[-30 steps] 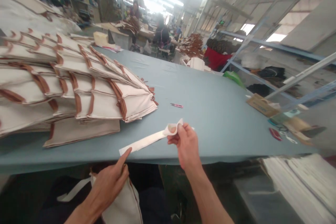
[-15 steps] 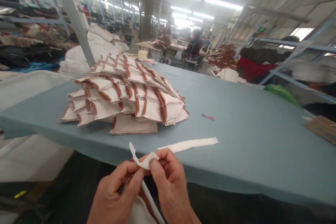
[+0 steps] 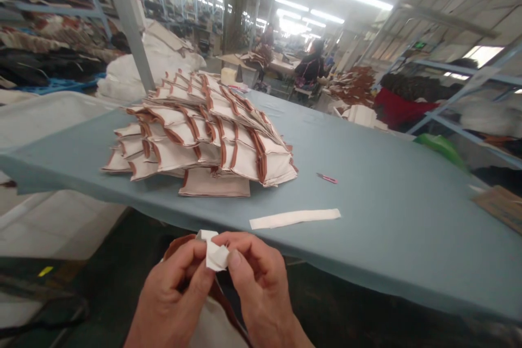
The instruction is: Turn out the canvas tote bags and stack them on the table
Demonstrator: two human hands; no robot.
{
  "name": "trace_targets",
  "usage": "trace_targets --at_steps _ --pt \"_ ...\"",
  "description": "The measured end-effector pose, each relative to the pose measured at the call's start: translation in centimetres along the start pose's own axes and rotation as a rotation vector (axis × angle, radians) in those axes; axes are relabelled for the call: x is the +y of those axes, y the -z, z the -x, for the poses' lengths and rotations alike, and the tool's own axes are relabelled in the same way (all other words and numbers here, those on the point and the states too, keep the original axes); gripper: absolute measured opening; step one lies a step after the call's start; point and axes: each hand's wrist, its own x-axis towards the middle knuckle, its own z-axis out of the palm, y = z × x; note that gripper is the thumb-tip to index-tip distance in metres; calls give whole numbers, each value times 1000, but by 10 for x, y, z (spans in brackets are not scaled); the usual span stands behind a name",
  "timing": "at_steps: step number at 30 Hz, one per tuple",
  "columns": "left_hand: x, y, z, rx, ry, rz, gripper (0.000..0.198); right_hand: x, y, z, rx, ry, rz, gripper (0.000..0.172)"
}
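Observation:
My left hand [image 3: 173, 296] and my right hand [image 3: 259, 288] meet below the table's near edge, both pinching the folded end of a white fabric strip [image 3: 215, 253]. Under the hands lies a cream bag with brown trim [image 3: 212, 326], partly hidden. A second white strip [image 3: 294, 218] lies flat on the blue-grey table [image 3: 387, 217] just beyond my hands.
A big fanned stack of cream bags with brown trim [image 3: 204, 136] fills the table's left. Small pink snips [image 3: 327, 178] lie mid-table. A cardboard box [image 3: 499, 206] sits at the right edge. People work at far tables; metal shelving stands right and left.
My right hand dropped the strip it held over the table, which now lies flat. Both hands came together on another strip's end and folded it smaller. The view swung left.

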Motion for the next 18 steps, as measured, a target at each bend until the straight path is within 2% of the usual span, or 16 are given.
trace_targets --at_steps 2,4,7,10,13,16,18 --pt "-2 1 0 -35 -38 -12 45 1 1 -1 0 50 45 18" --pt "-2 0 2 4 -70 -41 47 0 2 -3 11 154 128 12" --pt "3 -2 2 16 -100 -74 48 -1 4 -5 49 366 274 15" --pt "7 -6 -2 -41 -70 -69 43 2 5 -5 83 455 335 15" --pt "8 -10 -7 -26 -70 -77 38 5 6 -2 101 403 335 14" --pt "8 -15 -9 -43 -84 -86 39 9 10 -4 115 262 304 12" --pt "9 -16 -9 -41 -38 -83 40 13 18 -14 183 159 237 12"
